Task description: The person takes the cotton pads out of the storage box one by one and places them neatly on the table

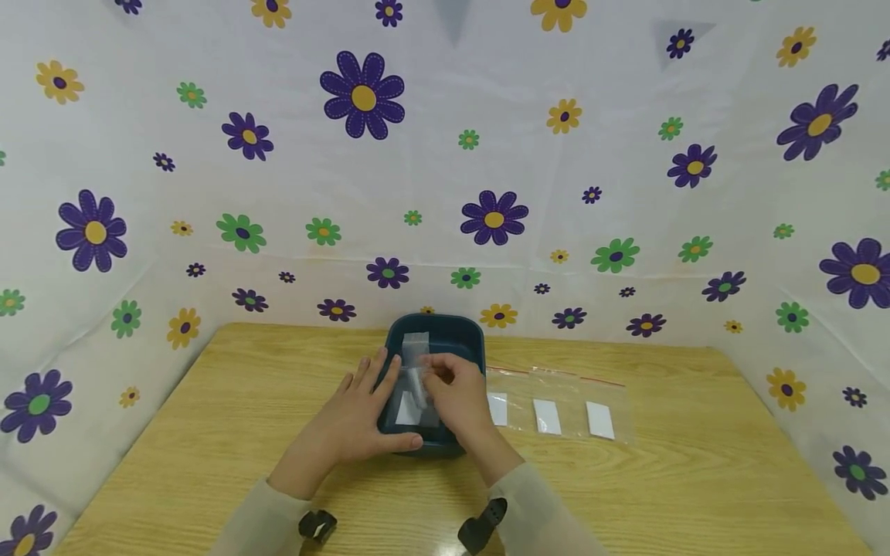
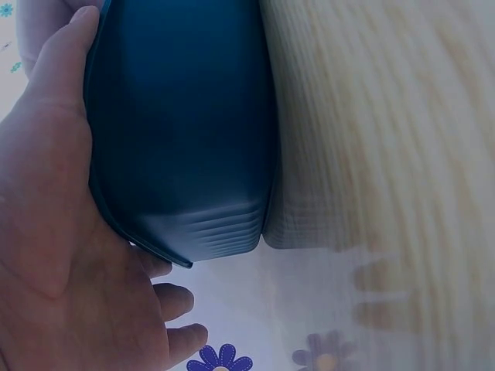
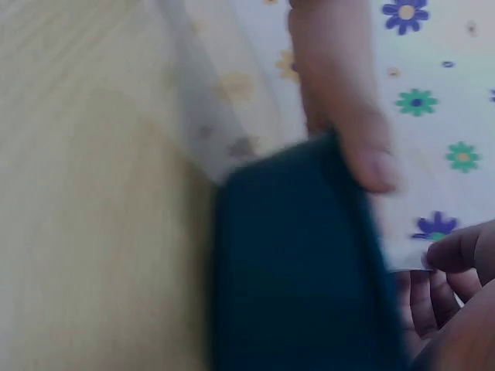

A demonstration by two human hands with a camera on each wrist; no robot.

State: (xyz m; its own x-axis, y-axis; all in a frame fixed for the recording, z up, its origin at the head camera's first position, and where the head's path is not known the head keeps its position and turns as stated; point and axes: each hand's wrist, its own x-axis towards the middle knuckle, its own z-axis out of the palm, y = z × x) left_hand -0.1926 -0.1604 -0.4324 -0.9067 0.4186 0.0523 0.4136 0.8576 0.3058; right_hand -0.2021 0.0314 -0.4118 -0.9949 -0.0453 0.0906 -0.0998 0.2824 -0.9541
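Observation:
A dark teal plastic bin (image 1: 455, 332) stands on the table, its outer wall (image 2: 186, 116) close in the left wrist view. My left hand (image 1: 354, 417) rests on the bin's left rim with fingers extended and spread, the thumb along the near side. Over the bin, my right hand (image 1: 455, 390) pinches a small clear plastic bag (image 1: 417, 378) between thumb and fingertips. Inside the bin lie more clear plastic and a white card-like piece (image 1: 408, 415). In the right wrist view the right fingers (image 3: 456, 255) pinch a thin edge; the bag's contents cannot be made out.
Right of the bin, clear zip bags with red seal lines lie in a row on the wooden table (image 1: 278, 386), each with a white piece (image 1: 599, 421) inside. A flower-print cloth (image 1: 431, 170) hangs behind and at both sides.

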